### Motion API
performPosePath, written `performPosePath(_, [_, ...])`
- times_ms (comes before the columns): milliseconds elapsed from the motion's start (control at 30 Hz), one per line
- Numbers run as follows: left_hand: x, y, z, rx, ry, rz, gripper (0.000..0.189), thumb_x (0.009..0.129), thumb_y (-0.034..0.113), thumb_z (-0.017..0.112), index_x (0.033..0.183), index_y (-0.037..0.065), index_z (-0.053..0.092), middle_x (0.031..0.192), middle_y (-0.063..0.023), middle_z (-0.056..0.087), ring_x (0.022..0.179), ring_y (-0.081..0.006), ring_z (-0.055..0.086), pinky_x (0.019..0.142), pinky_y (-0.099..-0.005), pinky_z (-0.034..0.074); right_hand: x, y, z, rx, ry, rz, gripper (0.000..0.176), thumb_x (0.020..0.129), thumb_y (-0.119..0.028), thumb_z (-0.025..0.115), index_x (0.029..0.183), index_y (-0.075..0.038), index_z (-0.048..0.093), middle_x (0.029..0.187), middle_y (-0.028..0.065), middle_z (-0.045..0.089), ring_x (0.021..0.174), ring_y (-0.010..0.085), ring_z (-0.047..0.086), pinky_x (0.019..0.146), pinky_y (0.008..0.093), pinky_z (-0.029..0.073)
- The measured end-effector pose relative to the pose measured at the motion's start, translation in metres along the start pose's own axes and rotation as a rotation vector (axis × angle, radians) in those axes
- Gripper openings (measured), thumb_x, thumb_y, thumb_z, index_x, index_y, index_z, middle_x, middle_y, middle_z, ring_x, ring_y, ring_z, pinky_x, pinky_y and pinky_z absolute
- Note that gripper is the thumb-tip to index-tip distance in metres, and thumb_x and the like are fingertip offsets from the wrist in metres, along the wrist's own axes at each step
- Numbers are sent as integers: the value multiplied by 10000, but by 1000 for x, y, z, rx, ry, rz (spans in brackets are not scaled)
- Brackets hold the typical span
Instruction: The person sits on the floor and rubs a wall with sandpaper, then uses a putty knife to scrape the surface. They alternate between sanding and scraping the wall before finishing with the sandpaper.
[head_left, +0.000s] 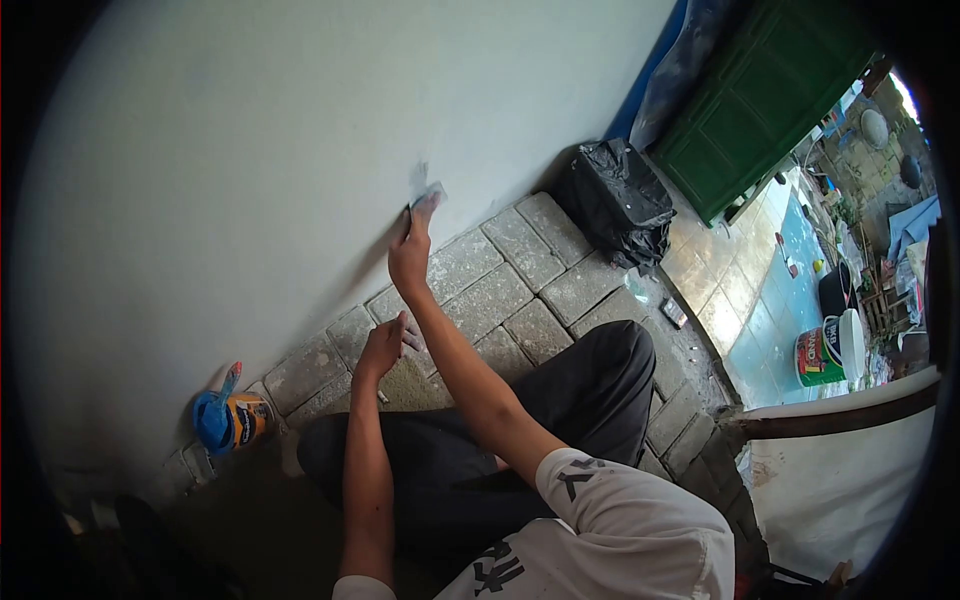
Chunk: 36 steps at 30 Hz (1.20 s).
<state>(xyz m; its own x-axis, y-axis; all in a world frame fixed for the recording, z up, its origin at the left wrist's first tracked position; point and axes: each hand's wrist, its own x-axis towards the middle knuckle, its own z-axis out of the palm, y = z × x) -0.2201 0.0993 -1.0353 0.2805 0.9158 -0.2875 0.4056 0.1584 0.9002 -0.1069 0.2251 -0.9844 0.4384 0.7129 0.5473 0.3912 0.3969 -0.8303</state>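
My right hand [412, 250] is raised against the white wall [250, 150], its fingers closed on something small and pale that I cannot make out. A grey smudge marks the wall just above the fingertips. Lower down, my left hand [384, 347] hovers over my lap near the paving blocks [490, 300], with its fingers apart and nothing visible in them. An orange can [250, 420] with a blue cover and an upright blue piece stands on the ground by the wall at the left.
A black plastic bag [620, 200] sits against the wall at the upper right. Behind it are a green door panel [760, 110] and a tiled floor [705, 270]. A labelled bucket [822, 355] stands farther right. My crossed legs [600, 390] cover the lower middle.
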Motion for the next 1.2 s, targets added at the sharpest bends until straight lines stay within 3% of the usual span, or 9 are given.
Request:
performPosePath(100, [1, 3, -1, 20, -7, -19, 599, 1099, 485, 384, 970, -12, 692, 737, -91, 740, 529, -139, 553, 573, -312, 482, -6, 14, 3, 22, -38, 167, 439, 1065, -46, 423, 1468, 125, 386, 1613, 352, 214, 1534, 452, 149, 1262, 457, 192])
performPosePath(333, [5, -23, 0, 102, 50, 42, 578, 1103, 433, 419, 992, -86, 648, 773, -141, 691, 597, -179, 629, 629, -369, 525, 75, -128, 9, 134, 111, -217, 489, 1037, -9, 482, 1491, 131, 361, 1598, 353, 261, 1535, 454, 161, 1250, 466, 211])
performPosePath(433, [7, -24, -2, 137, 80, 119, 595, 1100, 456, 412, 974, -66, 668, 757, -125, 705, 577, -178, 607, 612, -355, 513, 60, -87, 7, 23, 55, -313, 488, 1026, 20, 481, 1486, 135, 365, 1600, 355, 257, 1538, 458, 159, 1251, 487, 203])
performPosePath(600, [-2, 8, 0, -14, -2, -24, 630, 1093, 508, 391, 929, -22, 691, 730, -87, 730, 538, -141, 551, 579, -320, 484, -9, 15, 7, 12, 16, -24, 443, 1048, -21, 474, 1455, 134, 392, 1603, 365, 222, 1525, 452, 177, 1228, 459, 271])
performPosePath(667, [-3, 11, 0, -9, -2, -30, 628, 1096, 500, 387, 929, -24, 690, 732, -89, 728, 541, -140, 555, 580, -321, 486, -6, 4, 1, 1, 12, 161, 442, 1070, -70, 459, 1456, 133, 391, 1593, 361, 249, 1521, 445, 186, 1218, 446, 291])
performPosePath(700, [-3, 12, -1, -9, 5, -45, 626, 1099, 493, 384, 930, -26, 689, 734, -92, 726, 544, -138, 559, 582, -322, 489, -2, -2, 3, 107, 16, 214, 477, 1074, -71, 433, 1492, 138, 336, 1603, 363, 223, 1530, 441, 166, 1255, 448, 205])
performPosePath(933, [6, -24, 1, 80, 62, 113, 599, 1110, 459, 374, 949, -28, 682, 737, -94, 720, 557, -142, 572, 593, -332, 497, 73, -118, 13, 98, 104, -253, 519, 1026, 18, 484, 1511, 120, 333, 1630, 324, 214, 1545, 444, 134, 1252, 463, 196])
performPosePath(1033, [3, -10, -1, 97, 52, 72, 616, 1107, 477, 363, 955, -27, 683, 737, -88, 721, 555, -145, 572, 582, -331, 489, 53, -66, 9, -9, 34, -310, 573, 992, 63, 491, 1531, 116, 302, 1628, 325, 228, 1546, 453, 134, 1257, 480, 182])
performPosePath(1200, [-1, 8, -2, 13, -12, -55, 673, 1093, 542, 342, 968, -10, 707, 735, -84, 730, 544, -133, 555, 570, -321, 479, -7, 9, 0, 79, 35, 62, 516, 1037, 0, 473, 1519, 106, 323, 1621, 321, 247, 1542, 404, 184, 1247, 425, 226])
